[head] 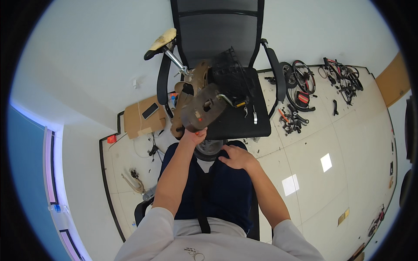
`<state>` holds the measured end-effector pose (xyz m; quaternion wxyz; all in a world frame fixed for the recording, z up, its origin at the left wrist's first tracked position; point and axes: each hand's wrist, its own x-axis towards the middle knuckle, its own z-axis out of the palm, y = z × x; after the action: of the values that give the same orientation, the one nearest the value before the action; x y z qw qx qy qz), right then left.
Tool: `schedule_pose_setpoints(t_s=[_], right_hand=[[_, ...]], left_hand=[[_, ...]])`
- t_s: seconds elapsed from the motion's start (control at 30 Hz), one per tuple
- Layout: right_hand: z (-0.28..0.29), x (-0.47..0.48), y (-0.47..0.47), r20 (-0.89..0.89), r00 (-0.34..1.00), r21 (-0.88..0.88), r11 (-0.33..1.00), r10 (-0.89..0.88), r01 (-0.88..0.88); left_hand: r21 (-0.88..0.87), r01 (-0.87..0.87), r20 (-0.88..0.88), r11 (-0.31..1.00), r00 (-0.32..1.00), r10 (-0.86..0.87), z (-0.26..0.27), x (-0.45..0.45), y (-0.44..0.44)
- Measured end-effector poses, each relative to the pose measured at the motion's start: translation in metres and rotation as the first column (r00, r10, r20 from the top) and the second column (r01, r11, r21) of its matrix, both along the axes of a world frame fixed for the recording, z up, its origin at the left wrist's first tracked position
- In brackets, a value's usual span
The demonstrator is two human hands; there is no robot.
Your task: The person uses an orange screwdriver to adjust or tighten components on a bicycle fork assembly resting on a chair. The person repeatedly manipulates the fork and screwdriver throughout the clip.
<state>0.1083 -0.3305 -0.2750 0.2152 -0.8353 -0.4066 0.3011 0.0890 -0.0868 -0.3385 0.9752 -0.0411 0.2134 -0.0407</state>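
Before me a brown bicycle frame (200,76) lies across the seat of a black mesh office chair (241,125), with a seatpost and a torn cream saddle (165,38) sticking out at the left. My left hand (196,136) is at the lower end of a dark, elongated cover (203,109); its fingers are partly hidden beneath it. A crank arm with a pedal (241,104) juts out to the right of the cover. A black wire basket (230,73) sits behind it. My right hand (235,156) rests on my right thigh, fingers spread, beside a wheel (210,148) between my knees.
A brake lever (255,117) lies on the chair seat. On the floor at right are bicycle wheels (304,77), small black parts (294,122) and a partly stripped bicycle (344,75). At left stand a cardboard box (132,122) with a phone (150,111) on top and a fork (138,186).
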Motion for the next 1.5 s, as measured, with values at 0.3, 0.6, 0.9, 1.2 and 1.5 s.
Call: schedule_pose_setpoints(t_s=[0.3, 0.6, 0.9, 1.2, 1.5], right_hand=[[0.005, 0.002, 0.000, -0.015, 1.000, -0.036, 0.999, -0.021, 0.021], [0.004, 0.000, 0.003, 0.004, 1.000, -0.041, 0.999, 0.010, -0.010], [0.009, 0.003, 0.003, -0.028, 0.999, -0.063, 0.998, -0.017, 0.015], [0.007, 0.004, 0.005, -0.018, 1.000, -0.056, 0.998, -0.004, 0.003], [0.005, 0.007, 0.005, -0.029, 1.000, -0.055, 0.998, -0.011, 0.009]], left_hand=[[0.482, 0.107, -0.130, 0.870, 0.990, -0.050, -0.001, -0.004, 0.014], [0.892, 0.317, -0.337, 0.322, 0.942, 0.006, -0.049, -0.004, 0.014], [0.457, 0.053, 0.153, -0.888, 0.979, 0.137, -0.009, -0.004, 0.006], [0.565, 0.019, 0.177, -0.825, 0.974, 0.144, -0.017, -0.009, 0.019], [0.595, -0.135, 0.002, 0.793, 0.986, 0.166, 0.033, 0.006, 0.011]])
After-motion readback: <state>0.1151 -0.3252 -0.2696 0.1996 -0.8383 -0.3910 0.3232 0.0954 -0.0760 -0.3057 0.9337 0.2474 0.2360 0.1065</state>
